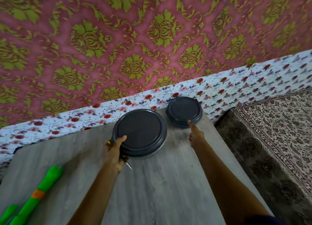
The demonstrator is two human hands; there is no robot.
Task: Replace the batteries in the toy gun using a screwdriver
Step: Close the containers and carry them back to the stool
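Head view, toy gun (40,189) well left of left hand (116,150) gripping lid (141,131)

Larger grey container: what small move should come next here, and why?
Probably open the larger container: the left hand grips its near rim, thumb on top, while the right hand only touches the smaller container with one straight finger. Both containers are closed, and the toy gun lies untouched, far left.

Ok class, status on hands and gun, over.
Left hand grips big tub. Right hand touches small tub. Gun lies untouched, far left.
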